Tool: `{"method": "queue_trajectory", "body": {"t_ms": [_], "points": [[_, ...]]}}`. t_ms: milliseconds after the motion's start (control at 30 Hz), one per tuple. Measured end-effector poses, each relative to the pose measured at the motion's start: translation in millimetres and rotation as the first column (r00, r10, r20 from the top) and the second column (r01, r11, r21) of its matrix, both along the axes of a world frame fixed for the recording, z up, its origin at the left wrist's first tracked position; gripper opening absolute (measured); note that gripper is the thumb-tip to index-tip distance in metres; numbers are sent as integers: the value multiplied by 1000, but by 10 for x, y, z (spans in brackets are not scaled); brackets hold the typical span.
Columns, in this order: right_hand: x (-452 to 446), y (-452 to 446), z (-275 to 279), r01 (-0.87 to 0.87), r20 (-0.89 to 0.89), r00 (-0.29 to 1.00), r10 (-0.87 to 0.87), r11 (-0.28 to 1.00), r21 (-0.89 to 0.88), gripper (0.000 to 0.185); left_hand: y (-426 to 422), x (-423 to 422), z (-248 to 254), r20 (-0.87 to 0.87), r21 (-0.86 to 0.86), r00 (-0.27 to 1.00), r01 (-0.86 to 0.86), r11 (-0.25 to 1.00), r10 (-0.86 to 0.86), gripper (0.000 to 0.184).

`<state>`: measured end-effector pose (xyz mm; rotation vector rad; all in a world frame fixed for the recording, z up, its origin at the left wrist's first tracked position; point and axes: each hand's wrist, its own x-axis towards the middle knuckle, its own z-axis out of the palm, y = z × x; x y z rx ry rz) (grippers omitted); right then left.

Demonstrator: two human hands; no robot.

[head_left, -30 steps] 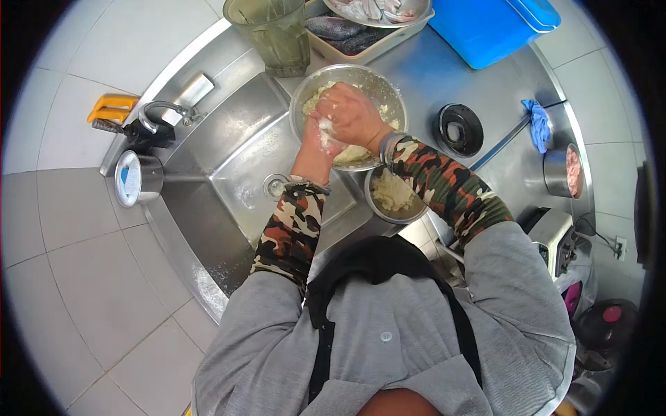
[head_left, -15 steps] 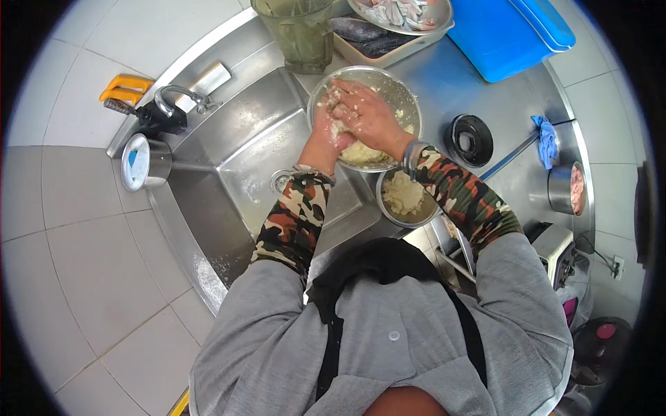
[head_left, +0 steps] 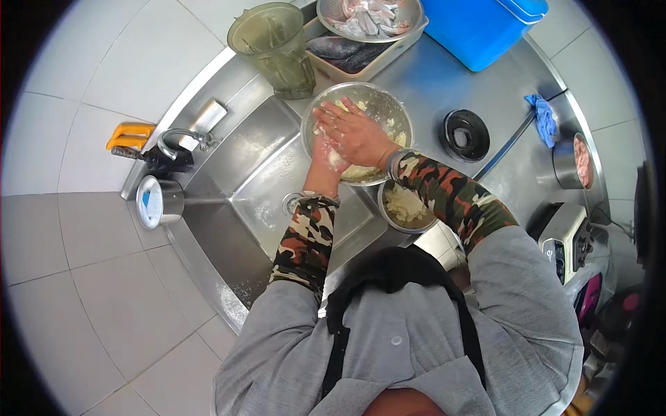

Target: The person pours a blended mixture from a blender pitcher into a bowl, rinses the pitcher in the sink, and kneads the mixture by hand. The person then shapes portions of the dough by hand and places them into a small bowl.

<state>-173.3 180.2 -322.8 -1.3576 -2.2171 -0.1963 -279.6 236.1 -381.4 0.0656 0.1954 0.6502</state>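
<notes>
Over a steel bowl (head_left: pixel 399 107) my two hands are pressed palm to palm, with a lump of pale, crumbly mash (head_left: pixel 335 157) between them. My left hand (head_left: pixel 323 154) lies underneath, its fingers mostly covered. Across it rests my right hand (head_left: pixel 359 136), fingers extended and flecked with mash. More pale mash clings to the bowl's inside and lies at its bottom. Close below my right wrist, a smaller steel bowl (head_left: pixel 429 225) holds a heap of similar mash.
A sink (head_left: pixel 263 201) lies left of the bowl. Behind stand a blender jug (head_left: pixel 277 59), a tray of dark fish (head_left: pixel 347 55), a colander of fish pieces (head_left: pixel 371 17) and a blue cooler (head_left: pixel 475 31). To the right are a black ring-shaped part (head_left: pixel 465 136), a blue cloth (head_left: pixel 544 121) and a pot (head_left: pixel 569 170).
My right hand has flattened over the left, its fingers straighter than before. The view has shifted slightly, showing more of the blender jug and the blender base.
</notes>
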Motion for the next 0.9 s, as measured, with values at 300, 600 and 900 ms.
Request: {"method": "queue_trajectory", "body": {"t_ms": [300,600,900], "points": [[-80,75,-121,300,-855,348,-384,910,-287,35,131,18,225,-199,183,958,-172,968,208,34],[191,-11,-40,-676,-531,-514,-673,699,-233,27,-405,326,575,-50,993,128,110,36,990,8],[393,38,130,-435,-710,-82,-699,666,-606,27,-397,269,908,115,967,60,223,-126,992,18]]}}
